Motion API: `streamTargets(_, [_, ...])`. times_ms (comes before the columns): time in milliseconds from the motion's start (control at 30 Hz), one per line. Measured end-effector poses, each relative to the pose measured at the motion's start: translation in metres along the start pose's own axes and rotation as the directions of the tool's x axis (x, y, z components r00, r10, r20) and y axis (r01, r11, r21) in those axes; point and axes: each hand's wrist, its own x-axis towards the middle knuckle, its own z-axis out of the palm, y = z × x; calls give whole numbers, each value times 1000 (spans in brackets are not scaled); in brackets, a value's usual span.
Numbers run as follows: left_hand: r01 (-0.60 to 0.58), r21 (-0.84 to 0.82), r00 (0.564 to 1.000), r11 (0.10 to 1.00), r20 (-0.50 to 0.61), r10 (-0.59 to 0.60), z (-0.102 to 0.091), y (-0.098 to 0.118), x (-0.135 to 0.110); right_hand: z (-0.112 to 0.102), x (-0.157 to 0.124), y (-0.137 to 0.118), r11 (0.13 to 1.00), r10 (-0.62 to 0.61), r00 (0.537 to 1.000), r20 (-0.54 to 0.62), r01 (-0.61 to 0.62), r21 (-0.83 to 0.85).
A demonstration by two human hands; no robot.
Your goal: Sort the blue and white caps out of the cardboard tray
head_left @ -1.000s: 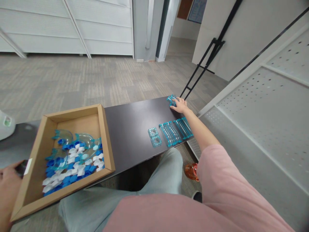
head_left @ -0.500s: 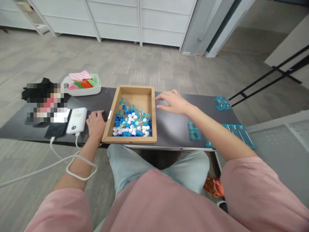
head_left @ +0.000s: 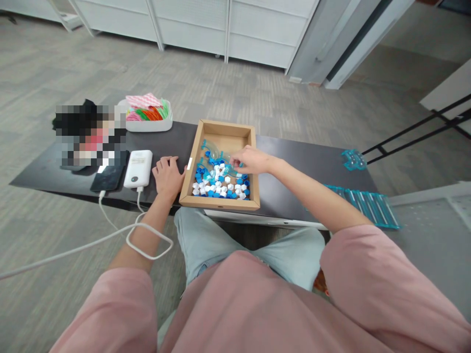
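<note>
A shallow cardboard box [head_left: 221, 201] sits on a dark narrow table [head_left: 294, 162]. It holds several small blue and white plastic pieces [head_left: 219, 184] and clear curved track pieces [head_left: 213, 149]. My right hand [head_left: 250, 159] reaches into the box, its fingers curled over a clear curved piece; whether they grip it I cannot make out. My left hand [head_left: 167, 174] lies flat on the table, fingers spread, against the box's left wall.
A white power bank [head_left: 138, 168] and a dark phone [head_left: 108, 177] lie left of my left hand, cables hanging down. A white tub of coloured items [head_left: 147, 115] stands behind. Teal track pieces [head_left: 368, 206] and a teal cluster [head_left: 353, 159] lie at the right end.
My right hand came back from the table's far right end, passed over the box's right side and went down into the box. The view swung left. My left hand stayed beside the box.
</note>
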Motion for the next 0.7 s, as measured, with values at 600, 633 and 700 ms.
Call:
streamTargets(600, [53, 92, 997, 994, 47, -58, -7, 11, 0, -38, -171, 119, 380, 890, 354, -288, -226, 897])
streamTargets(633, [60, 91, 997, 994, 44, -64, -7, 12, 0, -35, -184, 123, 314, 926, 292, -238, -250, 916])
streamTargets(700, [79, 84, 996, 993, 28, -81, -4, 10, -1, -29, -208, 126, 215, 969, 185, -165, -295, 931])
